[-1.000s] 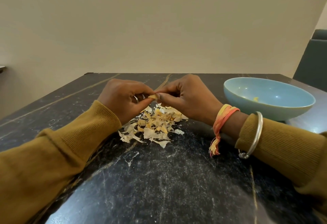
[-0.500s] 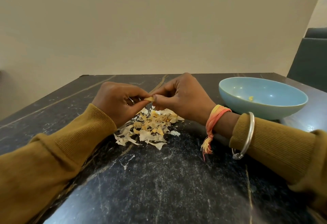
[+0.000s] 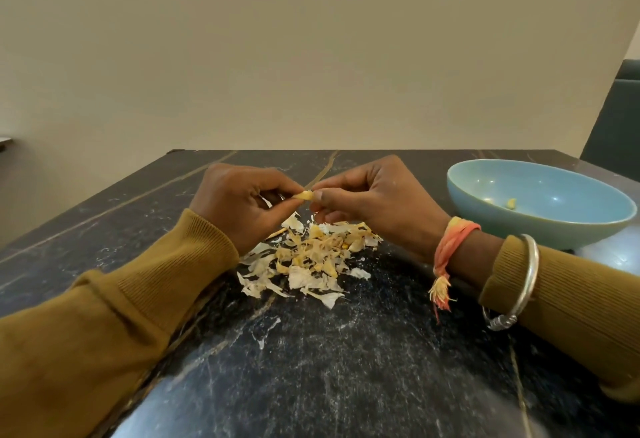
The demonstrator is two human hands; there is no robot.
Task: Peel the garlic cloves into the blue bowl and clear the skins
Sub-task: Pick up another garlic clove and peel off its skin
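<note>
Both hands pinch one garlic clove (image 3: 304,195) w/ curled fingertips, left hand (image 3: 242,207) steadying, right hand (image 3: 375,200) prob. picking skin, held right over the skins pile (image 3: 308,259) so scraps drop there. Blue bowl (image 3: 540,226) sits near right wrist, few peeled bits inside, handy for dropping the clove in.

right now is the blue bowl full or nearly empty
Nearly empty: the blue bowl holds only two small yellowish garlic pieces near its bottom; the rest of its inside shows bare.
</note>
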